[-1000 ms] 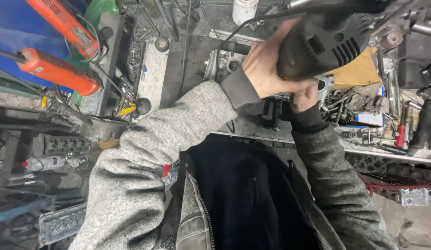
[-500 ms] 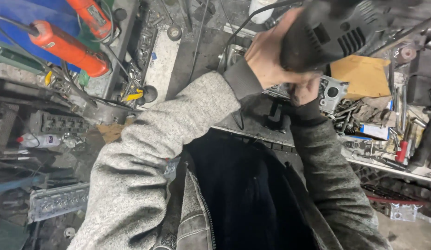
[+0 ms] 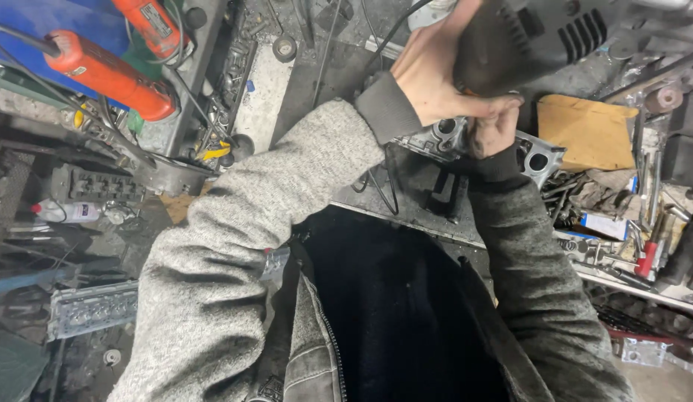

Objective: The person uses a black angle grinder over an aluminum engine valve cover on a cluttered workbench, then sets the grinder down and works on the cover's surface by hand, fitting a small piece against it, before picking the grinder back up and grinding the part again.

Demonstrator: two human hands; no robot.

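My left hand [image 3: 436, 82] wraps dark power tool [image 3: 525, 45], fingers curled tight round body, steadying weight. My right hand [image 3: 491, 126] braces beneath, fingers pressed to housing. Tool held above grey metal casting [image 3: 536, 156] on cluttered counter [image 3: 406, 201]. Orange grinders [image 3: 108, 74] parked left.

Dark grey power tool [image 3: 525, 41]; speckled grey sleeves [image 3: 234, 246]; two orange tools [image 3: 108, 74] at the workbench's left edge; tan board [image 3: 585, 134] near its right edge.
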